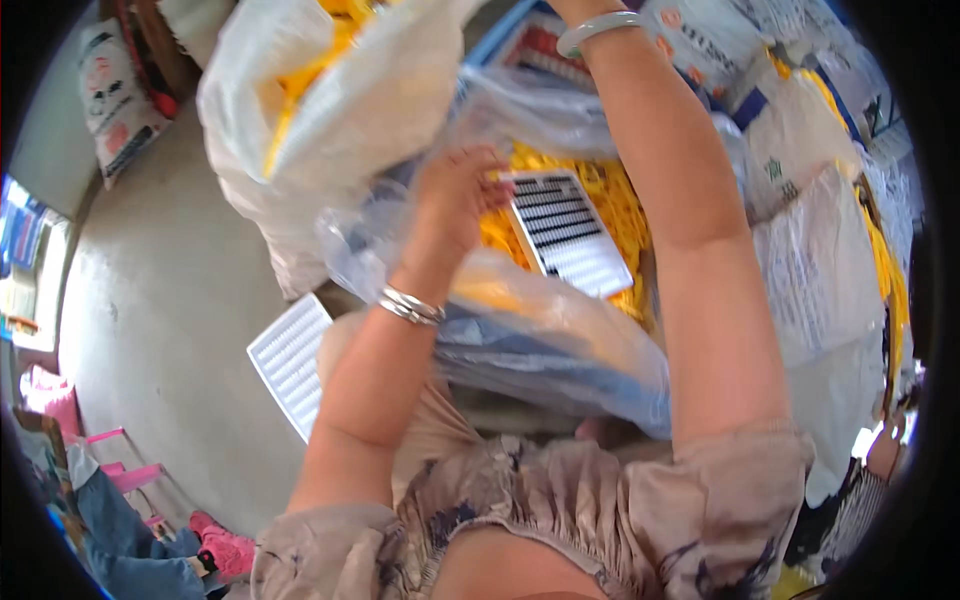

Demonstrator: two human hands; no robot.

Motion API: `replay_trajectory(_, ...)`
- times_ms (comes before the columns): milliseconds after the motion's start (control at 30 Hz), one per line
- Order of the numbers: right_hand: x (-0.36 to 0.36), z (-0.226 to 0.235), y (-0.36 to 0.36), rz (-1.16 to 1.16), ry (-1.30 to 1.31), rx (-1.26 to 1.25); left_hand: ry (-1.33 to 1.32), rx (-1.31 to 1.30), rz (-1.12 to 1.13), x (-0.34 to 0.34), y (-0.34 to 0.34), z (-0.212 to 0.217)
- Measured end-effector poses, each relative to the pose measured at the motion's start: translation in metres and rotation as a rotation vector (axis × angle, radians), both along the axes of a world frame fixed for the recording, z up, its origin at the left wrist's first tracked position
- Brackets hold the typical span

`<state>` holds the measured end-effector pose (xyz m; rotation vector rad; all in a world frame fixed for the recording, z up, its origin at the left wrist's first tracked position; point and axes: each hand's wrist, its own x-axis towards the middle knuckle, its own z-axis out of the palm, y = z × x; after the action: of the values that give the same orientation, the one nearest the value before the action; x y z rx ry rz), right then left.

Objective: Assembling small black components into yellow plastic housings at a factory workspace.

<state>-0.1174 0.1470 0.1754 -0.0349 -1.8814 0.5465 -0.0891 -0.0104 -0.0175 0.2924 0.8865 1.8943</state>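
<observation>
A white tray point(588, 262) with rows of small black pieces lies tilted on a heap of small yellow pieces point(625, 200). The heap sits inside a clear plastic liner bag point(560, 320). Beside the tray's upper left corner is my left hand point(455, 195), its fingers loosely bent and a little apart. The fingertips come close to the tray edge; whether they touch it is unclear. My right arm reaches far forward over the bag's right side. Only the base of my right hand point(578, 8) shows at the top edge, so its fingers are out of view.
A second white ridged tray point(293, 365) is left of my knee. A large white sack point(330, 110) with yellow pieces stands at the front left. More sacks point(815, 250) crowd the right. A person's pink shoe point(222, 548) and a pink stool point(135, 475) are at lower left.
</observation>
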Motion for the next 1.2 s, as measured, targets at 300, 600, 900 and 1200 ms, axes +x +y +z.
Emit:
replay_trajectory(300, 0.117, -0.362, 0.053, -0.276, -1.099, -0.053, -0.005, -0.049, -0.011, 0.0, -0.002, 0.016)
replay_trajectory(600, 0.158, -0.43, -0.094, 0.227, -1.656, -0.128, 0.006, -0.08, -0.011, -0.006, -0.007, 0.007)
replay_trajectory(900, 0.149, -0.419, -0.047, -0.037, -1.017, -0.396, 0.01, -0.063, -0.024, -0.006, 0.005, 0.012)
replay_trajectory(1200, 0.161, -0.214, -0.002, 0.553, -0.188, -1.29, 0.296, -0.215, 0.145, 0.022, 0.007, 0.004)
